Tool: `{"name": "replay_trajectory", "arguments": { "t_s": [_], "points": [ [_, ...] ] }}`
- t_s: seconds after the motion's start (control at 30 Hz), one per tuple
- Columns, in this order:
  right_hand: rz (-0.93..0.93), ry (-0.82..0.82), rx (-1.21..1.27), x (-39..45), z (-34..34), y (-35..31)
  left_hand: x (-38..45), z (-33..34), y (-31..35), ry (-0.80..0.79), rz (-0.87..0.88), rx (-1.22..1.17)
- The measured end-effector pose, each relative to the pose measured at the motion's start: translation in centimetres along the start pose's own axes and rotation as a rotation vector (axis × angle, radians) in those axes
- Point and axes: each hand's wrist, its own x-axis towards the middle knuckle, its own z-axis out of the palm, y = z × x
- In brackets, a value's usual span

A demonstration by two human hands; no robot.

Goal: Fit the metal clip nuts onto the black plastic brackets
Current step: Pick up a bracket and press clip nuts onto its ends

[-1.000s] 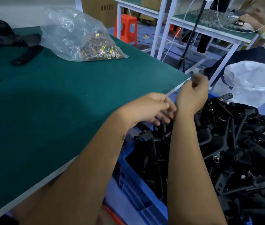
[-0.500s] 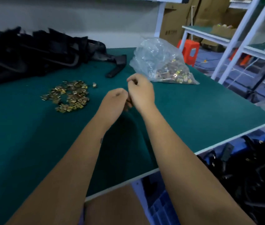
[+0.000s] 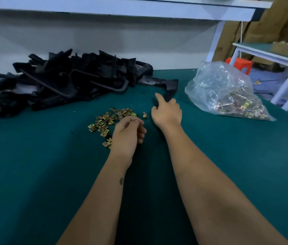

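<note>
A dark green table (image 3: 33, 174) carries black brackets (image 3: 65, 80) at ten o'clock, brass-gold clip nuts (image 3: 108, 119) near centre, and a clear bag (image 3: 222, 89) at two o'clock beside an orange stool (image 3: 240, 65).

My one view: head-worn, wide-angle, looking forward and down over green table (image 3: 33, 174); forearms enter from lower frame, wall fills upper frame, close range

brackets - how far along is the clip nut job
Done: hard to tell; the bracket pile at the table's back shows no clips from here. In hand: right hand is on a bracket by the pile's end; left hand is curled beside the loose clips. Left: those clips and a bag of more.
</note>
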Motion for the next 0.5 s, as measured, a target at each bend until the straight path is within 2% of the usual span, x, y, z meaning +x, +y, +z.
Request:
{"name": "replay_trajectory", "arguments": {
  "t_s": [0.1, 0.23, 0.37, 0.5],
  "points": [
    [0.031, -0.096, -0.213, 1.4, 0.8, -0.7, 0.7, 0.0, 0.0, -0.011, -0.017, -0.011],
    [0.089, 0.015, -0.168, 2.0, 1.0, -0.6, 0.9, 0.0, 0.0, -0.036, -0.016, -0.034],
    [0.214, 0.189, 0.103, 1.5, 0.4, 0.1, 0.7, -0.1, 0.1, -0.049, -0.012, -0.048],
    [0.317, 0.322, 0.552, 0.4, -0.1, 1.1, 0.6, -0.2, 0.3, -0.041, -0.024, -0.060]
  ]
}}
